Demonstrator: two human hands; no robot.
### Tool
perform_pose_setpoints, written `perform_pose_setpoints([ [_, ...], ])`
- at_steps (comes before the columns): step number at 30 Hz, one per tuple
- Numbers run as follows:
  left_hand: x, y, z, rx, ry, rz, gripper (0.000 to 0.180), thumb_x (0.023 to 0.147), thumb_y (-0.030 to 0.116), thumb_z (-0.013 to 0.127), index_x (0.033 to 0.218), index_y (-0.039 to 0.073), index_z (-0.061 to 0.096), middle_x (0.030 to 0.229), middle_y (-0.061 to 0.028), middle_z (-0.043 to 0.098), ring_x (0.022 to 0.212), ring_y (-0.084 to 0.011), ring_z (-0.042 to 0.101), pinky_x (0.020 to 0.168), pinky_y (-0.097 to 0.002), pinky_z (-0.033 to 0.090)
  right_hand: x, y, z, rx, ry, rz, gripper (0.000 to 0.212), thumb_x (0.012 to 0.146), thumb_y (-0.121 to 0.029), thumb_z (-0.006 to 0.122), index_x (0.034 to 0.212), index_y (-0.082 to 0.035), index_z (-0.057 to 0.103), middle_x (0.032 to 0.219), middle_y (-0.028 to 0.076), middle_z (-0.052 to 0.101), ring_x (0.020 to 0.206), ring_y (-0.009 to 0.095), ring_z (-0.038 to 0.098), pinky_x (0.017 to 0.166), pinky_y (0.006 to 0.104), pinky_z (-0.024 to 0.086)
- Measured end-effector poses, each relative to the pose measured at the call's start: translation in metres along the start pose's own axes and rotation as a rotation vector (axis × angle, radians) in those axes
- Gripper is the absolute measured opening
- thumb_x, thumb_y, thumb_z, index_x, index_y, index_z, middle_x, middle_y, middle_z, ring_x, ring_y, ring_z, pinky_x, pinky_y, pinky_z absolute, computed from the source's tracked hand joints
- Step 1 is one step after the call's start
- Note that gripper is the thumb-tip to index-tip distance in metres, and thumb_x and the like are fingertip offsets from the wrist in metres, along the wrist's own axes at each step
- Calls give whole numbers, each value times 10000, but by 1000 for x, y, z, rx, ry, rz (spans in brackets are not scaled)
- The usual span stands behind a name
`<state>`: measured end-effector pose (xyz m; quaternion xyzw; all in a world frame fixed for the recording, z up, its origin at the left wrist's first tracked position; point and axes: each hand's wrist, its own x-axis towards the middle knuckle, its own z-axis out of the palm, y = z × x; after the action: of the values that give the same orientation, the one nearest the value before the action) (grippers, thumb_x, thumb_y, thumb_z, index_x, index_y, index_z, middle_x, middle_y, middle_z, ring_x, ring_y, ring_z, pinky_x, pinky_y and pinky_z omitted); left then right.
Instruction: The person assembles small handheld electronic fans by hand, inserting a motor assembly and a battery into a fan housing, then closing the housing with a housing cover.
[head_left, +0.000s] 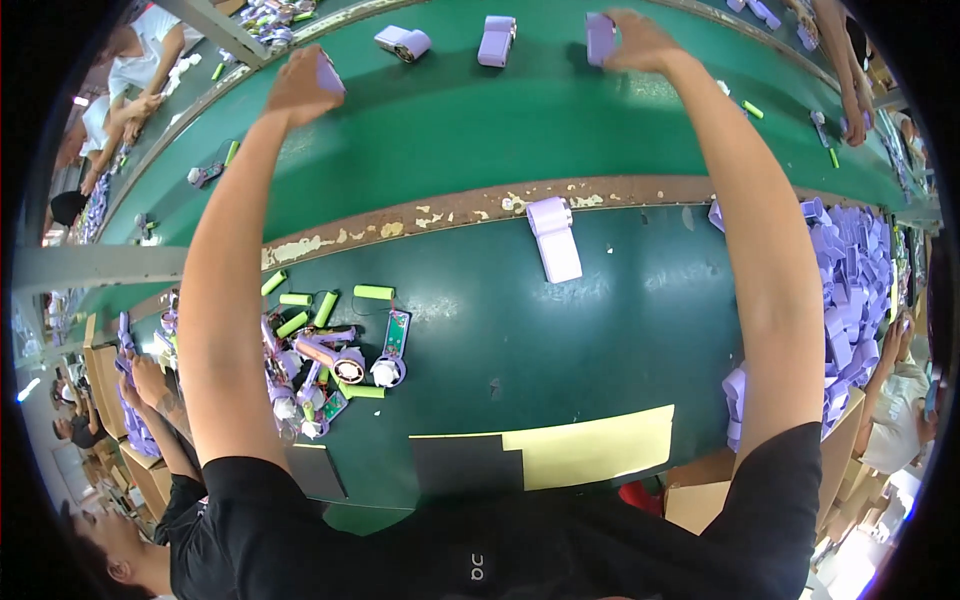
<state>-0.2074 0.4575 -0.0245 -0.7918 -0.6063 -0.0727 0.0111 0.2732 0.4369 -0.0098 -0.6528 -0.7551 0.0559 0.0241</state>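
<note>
Both my arms stretch across the table to a green belt (420,130). My left hand (296,88) is closed round a light purple plastic casing (329,76), partly hidden by my fingers. Farther right, my right hand (645,45) grips another purple casing (600,40) from its right side. Between my hands, a purple casing with a round end (403,42) lies on its side, and one more casing (496,42) lies beside it. Nearer me, a pale purple casing (555,238) rests on the table against the worn brown ledge.
Opened purple units with circuit boards (396,335) and green battery cells (374,292) lie at left. Purple shells (850,290) pile up at right. Yellow sheet (600,447) and black sheet (465,465) line the near edge. A metal bar (100,268) crosses at left; co-workers sit both sides.
</note>
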Motion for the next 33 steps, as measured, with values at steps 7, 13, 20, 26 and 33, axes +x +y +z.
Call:
perform_pose_setpoints([
  [7,59,-40,59,-2,63,192,834,767,310,768,1503,57,469,1495,-203,530,1384,-376,509,1148,-450,428,9,12,15,-70,-28,-56,549,687,-296,802,1140,-3,701,1185,277,700,1108,408,693,942,450,572],
  [13,39,0,49,-359,-18,383,748,908,338,610,1528,-32,415,1630,-249,366,1553,-373,276,1286,-416,232,-163,-87,5,207,341,-322,400,838,-210,764,1192,-48,674,1307,191,648,1128,400,649,944,483,559],
  [20,-88,130,-85,-142,-155,235,742,875,227,672,1520,-34,413,1549,-300,426,1438,-446,419,1212,-460,352,-261,-255,53,349,75,-839,293,819,-79,702,1108,-34,690,1136,83,666,1128,288,621,905,396,549],
  [26,-146,168,-96,-291,376,633,691,922,200,704,1545,48,448,1510,-234,522,1397,-413,495,1162,-434,406,-280,-304,94,193,276,-935,179,830,-153,663,986,-65,672,955,30,635,953,182,629,734,327,537],
  [33,-185,247,-89,-591,209,706,678,889,103,703,1523,39,472,1428,-241,566,1308,-426,558,1102,-442,449,-338,-241,69,145,408,-665,564,847,-149,684,1395,-157,550,895,82,586,787,215,636,602,353,526],
])
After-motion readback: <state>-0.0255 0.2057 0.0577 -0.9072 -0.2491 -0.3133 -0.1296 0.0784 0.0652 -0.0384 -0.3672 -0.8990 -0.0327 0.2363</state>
